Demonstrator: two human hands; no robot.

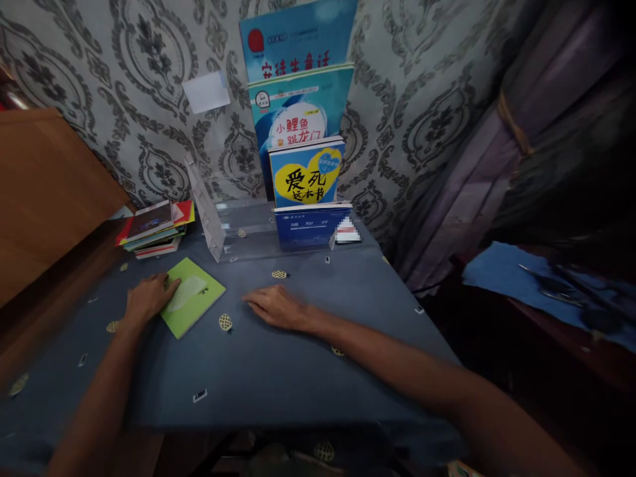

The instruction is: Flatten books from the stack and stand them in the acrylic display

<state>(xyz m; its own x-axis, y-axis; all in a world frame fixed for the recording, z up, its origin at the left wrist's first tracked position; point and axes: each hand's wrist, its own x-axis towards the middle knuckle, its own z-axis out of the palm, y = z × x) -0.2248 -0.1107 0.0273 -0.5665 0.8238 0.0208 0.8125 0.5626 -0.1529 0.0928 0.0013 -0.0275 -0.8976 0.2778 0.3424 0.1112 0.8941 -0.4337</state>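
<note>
Left grip (148, 296) touching green booklet (190, 313), fingertips blurred

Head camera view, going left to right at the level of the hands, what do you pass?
Wooden cabinet → left hand → green booklet → right hand → blue cloth at the far right.

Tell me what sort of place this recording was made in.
Most likely a room in a home, perhaps a reading corner. It has patterned wallpaper, a tied-back curtain, and a cloth-covered table bearing a clear rack of illustrated books, with a stack of books beside it.
</note>
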